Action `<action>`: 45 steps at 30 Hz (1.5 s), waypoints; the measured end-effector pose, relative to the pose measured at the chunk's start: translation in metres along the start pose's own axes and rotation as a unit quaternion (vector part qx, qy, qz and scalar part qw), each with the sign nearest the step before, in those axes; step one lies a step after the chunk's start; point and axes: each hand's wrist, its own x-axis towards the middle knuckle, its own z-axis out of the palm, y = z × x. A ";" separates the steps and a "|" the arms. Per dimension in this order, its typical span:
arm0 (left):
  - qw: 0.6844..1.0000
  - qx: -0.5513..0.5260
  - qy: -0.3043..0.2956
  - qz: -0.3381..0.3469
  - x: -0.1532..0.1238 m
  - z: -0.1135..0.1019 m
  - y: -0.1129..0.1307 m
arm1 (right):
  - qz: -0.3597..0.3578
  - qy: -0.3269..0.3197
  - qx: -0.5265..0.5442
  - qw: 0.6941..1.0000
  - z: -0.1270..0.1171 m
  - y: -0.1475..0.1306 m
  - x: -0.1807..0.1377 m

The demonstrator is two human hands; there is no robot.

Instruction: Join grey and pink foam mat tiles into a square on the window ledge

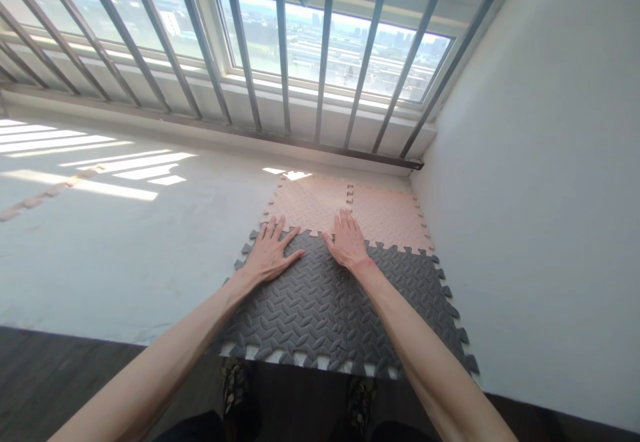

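Note:
Interlocking foam mats lie on a white ledge by the right wall: two pink tiles [387, 215] at the back, two grey tiles [305, 309] in front. My left hand [270, 253] lies flat and open on the left grey tile, near its seam with the left pink tile [305, 201]. My right hand [347, 242] is flat and open too, pressing on the seam where the grey and pink tiles meet. Neither hand holds anything.
The white ledge [125, 249] runs left, with a loose pink edge strip [45, 195] lying far left. Metal bars [285, 62] and a window stand behind. A white wall [540, 195] is at right. Dark floor [60, 369] and my shoes [237, 389] are below.

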 end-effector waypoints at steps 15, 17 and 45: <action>0.991 -0.008 0.054 -0.126 0.012 0.007 -0.016 | 0.066 0.075 0.020 0.995 0.035 0.023 -0.017; 0.993 -0.013 0.046 -0.104 0.011 0.006 -0.013 | 0.056 0.074 0.016 0.996 0.035 0.021 -0.019; 0.983 0.007 0.065 -0.173 0.024 0.015 -0.027 | 0.095 0.135 0.046 0.985 0.011 0.050 0.045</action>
